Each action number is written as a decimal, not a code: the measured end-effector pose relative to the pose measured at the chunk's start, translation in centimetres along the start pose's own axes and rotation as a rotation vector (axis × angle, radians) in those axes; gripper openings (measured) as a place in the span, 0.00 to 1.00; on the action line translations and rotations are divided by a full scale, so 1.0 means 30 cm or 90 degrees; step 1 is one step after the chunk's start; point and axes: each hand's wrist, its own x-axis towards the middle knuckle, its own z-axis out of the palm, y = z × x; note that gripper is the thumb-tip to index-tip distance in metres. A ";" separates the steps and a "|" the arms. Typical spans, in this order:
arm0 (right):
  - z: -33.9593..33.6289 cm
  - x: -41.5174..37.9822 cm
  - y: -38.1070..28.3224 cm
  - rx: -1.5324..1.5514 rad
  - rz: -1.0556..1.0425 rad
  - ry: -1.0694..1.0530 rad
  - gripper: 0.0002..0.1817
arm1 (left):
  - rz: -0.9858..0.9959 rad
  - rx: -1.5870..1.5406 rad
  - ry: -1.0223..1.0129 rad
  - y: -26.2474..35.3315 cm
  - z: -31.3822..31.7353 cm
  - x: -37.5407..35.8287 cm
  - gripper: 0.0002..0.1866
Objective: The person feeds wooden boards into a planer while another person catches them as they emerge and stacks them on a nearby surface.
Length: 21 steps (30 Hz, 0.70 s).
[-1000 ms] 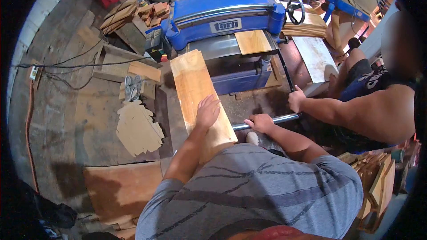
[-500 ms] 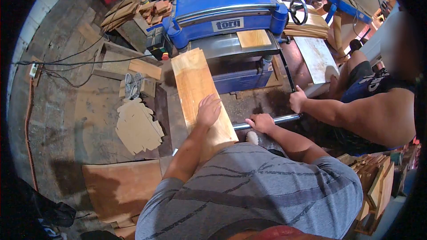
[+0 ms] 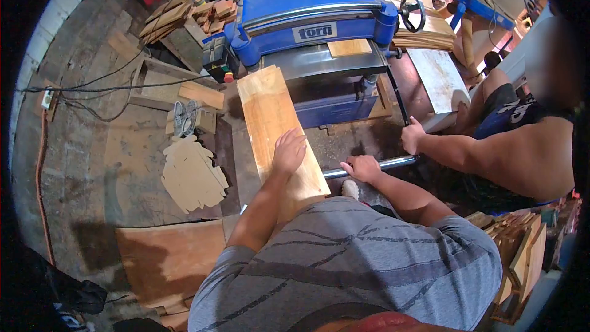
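"Wide board (image 3: 265,107): where does it lie?"

"Lengthwise in front of the person's torso, far end near the blue machine (image 3: 310,21). Left hand (image 3: 289,152) open, palm down on its upper face."

"Right hand (image 3: 364,168)?"

"On the metal bar (image 3: 398,163), to the right of the board. Cannot tell whether the fingers close around the bar."

"Machine bed (image 3: 301,64)?"

"Short board (image 3: 349,48) flat on it, partly under the machine's front. Co-worker's hand (image 3: 412,136) at the black rod (image 3: 396,95)."
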 end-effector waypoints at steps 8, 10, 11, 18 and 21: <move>-0.012 0.002 -0.011 -0.003 0.028 -0.024 0.26 | 0.000 -0.002 0.001 -0.007 0.009 -0.003 0.16; -0.010 0.002 -0.009 -0.004 0.026 -0.023 0.26 | 0.000 -0.002 0.003 -0.009 0.012 -0.003 0.16; -0.010 0.002 -0.008 -0.005 0.025 -0.023 0.26 | 0.001 -0.004 0.005 -0.009 0.013 -0.004 0.16; -0.007 0.014 -0.009 0.024 0.039 -0.029 0.25 | -0.090 0.026 0.039 -0.038 0.022 -0.022 0.18; 0.023 0.033 -0.024 0.124 0.052 0.041 0.23 | -0.164 0.165 0.162 -0.057 0.028 -0.094 0.24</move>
